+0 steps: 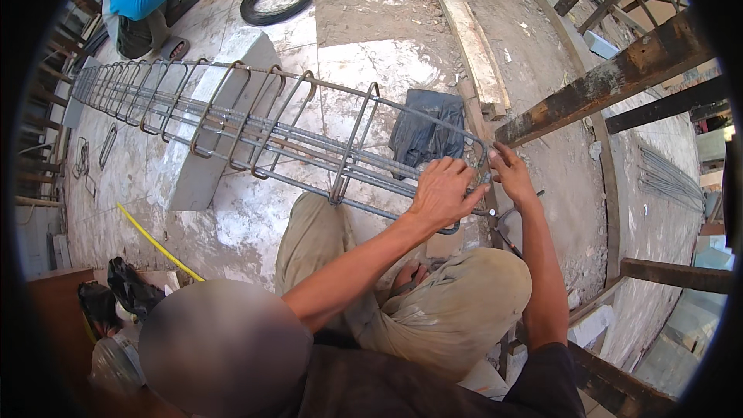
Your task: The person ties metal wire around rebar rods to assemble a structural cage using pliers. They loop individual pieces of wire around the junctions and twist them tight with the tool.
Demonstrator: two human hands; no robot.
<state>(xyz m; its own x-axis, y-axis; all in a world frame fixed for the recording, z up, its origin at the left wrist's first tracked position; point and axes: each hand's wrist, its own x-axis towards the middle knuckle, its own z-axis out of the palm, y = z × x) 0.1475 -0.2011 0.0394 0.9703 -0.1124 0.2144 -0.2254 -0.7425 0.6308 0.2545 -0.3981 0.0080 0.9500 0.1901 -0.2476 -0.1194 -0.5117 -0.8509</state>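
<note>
A long rebar cage [338,182], straight ribbed bars with square stirrups around them, runs from the far left to its near end in front of me. It rests across a pale concrete block [192,178]. My left hand [443,192] lies over the bars at this near end, fingers curled onto them and thumb stretched right. Close beside it, my right hand [511,176] pinches the bent bar at the cage's end corner. What else its fingertips hold is hidden. A dark curved thing [507,234], too unclear to name, shows below my right hand.
Beyond the cage lies a black plastic bag [424,128]. A wire coil [249,9] and a crouching person [139,0] are at the far left. Timber beams [611,81] slant in from the right, near a long plank [484,62]. A yellow hose [159,244] lies left.
</note>
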